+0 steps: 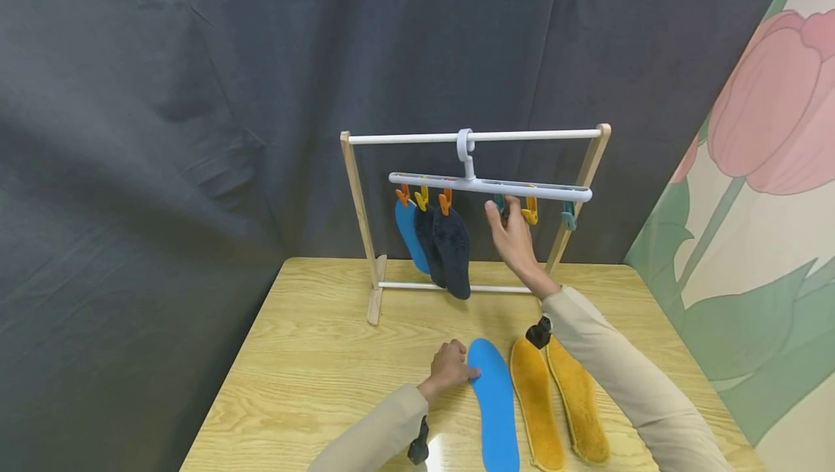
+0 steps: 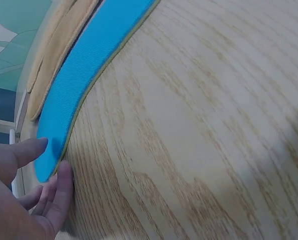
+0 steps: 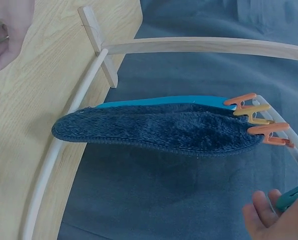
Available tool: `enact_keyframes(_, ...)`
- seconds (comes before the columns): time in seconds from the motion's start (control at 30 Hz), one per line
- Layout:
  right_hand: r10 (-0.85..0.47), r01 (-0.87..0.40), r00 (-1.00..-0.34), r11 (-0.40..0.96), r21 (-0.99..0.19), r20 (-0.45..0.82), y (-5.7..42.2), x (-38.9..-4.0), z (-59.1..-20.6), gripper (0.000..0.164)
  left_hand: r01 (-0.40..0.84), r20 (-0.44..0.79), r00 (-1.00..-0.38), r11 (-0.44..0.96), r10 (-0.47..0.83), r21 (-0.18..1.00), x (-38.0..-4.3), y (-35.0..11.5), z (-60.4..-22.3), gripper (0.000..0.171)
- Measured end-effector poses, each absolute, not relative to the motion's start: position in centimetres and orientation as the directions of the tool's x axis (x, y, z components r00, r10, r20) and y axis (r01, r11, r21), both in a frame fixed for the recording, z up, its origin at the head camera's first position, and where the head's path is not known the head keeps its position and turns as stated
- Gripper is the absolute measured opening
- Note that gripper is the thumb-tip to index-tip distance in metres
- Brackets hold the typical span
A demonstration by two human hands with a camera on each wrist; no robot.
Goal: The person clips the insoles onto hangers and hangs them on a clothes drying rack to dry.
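A blue insole (image 1: pixel 496 403) lies on the table with its toe end away from me. My left hand (image 1: pixel 449 368) is at that toe end: in the left wrist view its thumb reaches over the blue surface and the other fingers are at the side edge. Up at the white clip hanger (image 1: pixel 522 188), my right hand (image 1: pixel 514 240) holds a teal clip (image 3: pixel 292 196), mostly covered by the fingers. Left of it, two dark fuzzy insoles (image 1: pixel 452 254) and another blue insole (image 1: pixel 409 233) hang from orange and yellow clips (image 1: pixel 446 201).
Two mustard fuzzy insoles (image 1: pixel 536 407) lie right of the blue one, under the right forearm. The hanger hooks on a rack with a white top bar (image 1: pixel 404 139) and wooden legs (image 1: pixel 360 200). A yellow clip (image 1: pixel 530 211) and another teal clip (image 1: pixel 569 216) hang at the right.
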State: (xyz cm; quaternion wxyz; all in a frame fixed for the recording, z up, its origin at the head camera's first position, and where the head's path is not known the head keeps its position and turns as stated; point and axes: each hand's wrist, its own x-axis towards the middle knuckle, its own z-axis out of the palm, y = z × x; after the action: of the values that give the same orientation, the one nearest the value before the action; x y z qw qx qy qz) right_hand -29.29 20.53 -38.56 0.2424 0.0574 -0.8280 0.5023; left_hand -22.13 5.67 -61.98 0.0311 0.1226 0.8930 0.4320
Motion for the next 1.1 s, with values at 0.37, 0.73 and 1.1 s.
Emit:
enact_keyframes(0.37,0.142,-0.357,-0.868,0.486,-0.798,0.475,20.6,-29.3,-38.4,0.053,0.234,0.07,-0.954,0.571,0.293,0.787,-21.4,5.5,-60.9,0.039)
enact_keyframes(0.73,0.141,-0.352,-0.869,0.496,-0.793,0.474,20.7,-29.1,-38.3,0.052,0.22,0.064,-0.959,0.579,0.277,0.785,-21.3,5.7,-61.2,0.039)
enact_keyframes(1.1,0.137,-0.358,-0.866,0.5,-0.789,0.48,20.6,-29.0,-38.2,0.05,0.184,0.064,-0.974,0.591,0.218,0.785,-21.0,6.4,-61.1,0.041)
